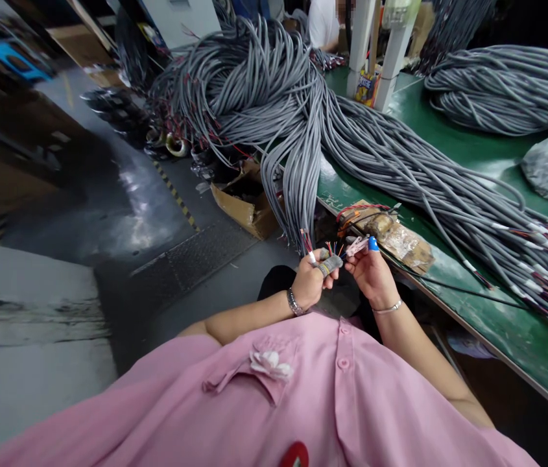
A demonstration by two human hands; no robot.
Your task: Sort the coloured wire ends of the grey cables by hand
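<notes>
Low in front of my body, my left hand (309, 283) is closed around the end of a grey cable (311, 257), where thin coloured wires (336, 249) fan out toward the other hand. A grey wrapping with yellow marks (330, 264) sits at its fingers. Just to the right, my right hand (371, 275) has its fingers pinched by the wire tips. A small pale pink piece (357, 245) shows at those fingertips; its kind is unclear. One finger wears a blue cap (373, 244). A thick hanging bundle of grey cables (297, 175) ends right above my left hand.
Long grey cables (400, 149) lie across the green table (492, 311), with a coiled bundle (507, 87) behind. A taped cardboard piece (400, 240) rests at the table edge. An open cardboard box (242, 204) stands on the floor. A person in white (323, 24) is at the back.
</notes>
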